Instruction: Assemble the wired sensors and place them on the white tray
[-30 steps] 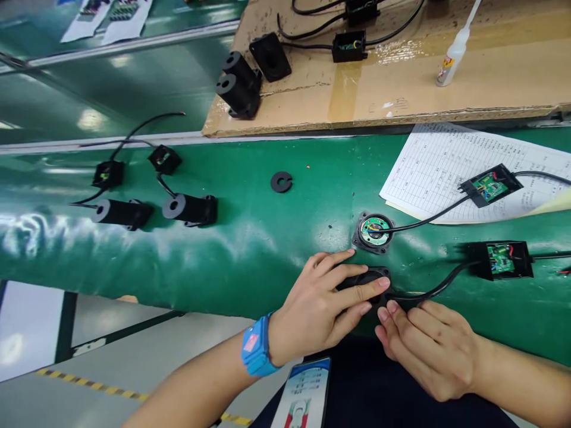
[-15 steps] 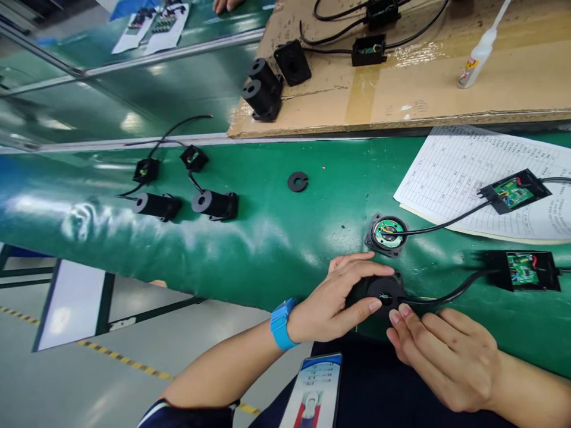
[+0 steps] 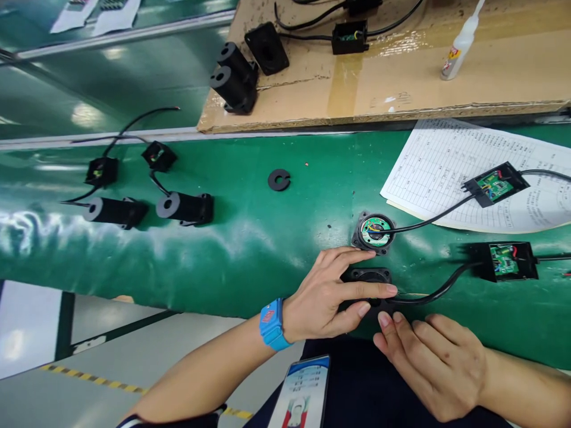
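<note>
Left hand [image 3: 328, 291]: one, blue band [image 3: 273, 326] at the wrist. Fingers loosely spread, not clenched, laid over the black housing [image 3: 370, 275]; index finger across its top toward the cable root, thumb at the near side.

Right hand [image 3: 439, 362]: one, fingers curled, thumb and index tips close together at the housing's near right edge. Whether they pinched anything could not be told.

Housing: square-cornered, on the green table [image 3: 250, 255] in front of the person, mostly covered by the left hand. Black cable [image 3: 446, 288] ran from it, curving right to an open case [image 3: 513, 261] with a green circuit board inside.

Second housing [image 3: 375, 230]: just beyond the first, face up, round green board exposed; its cable led to a second case [image 3: 497, 184], open, lying on printed sheets [image 3: 428, 160].

Ring [image 3: 279, 180]: black, slotted, flat on the table, well apart from the hands.

Cylinders: two, black, on their sides at the left [image 3: 181, 207], each cabled to a small box [image 3: 158, 156].

Cardboard [image 3: 312, 101]: at the far side, bearing a white bottle [image 3: 457, 50], upright cylinders [image 3: 234, 83] and further cabled parts [image 3: 350, 37].
</note>
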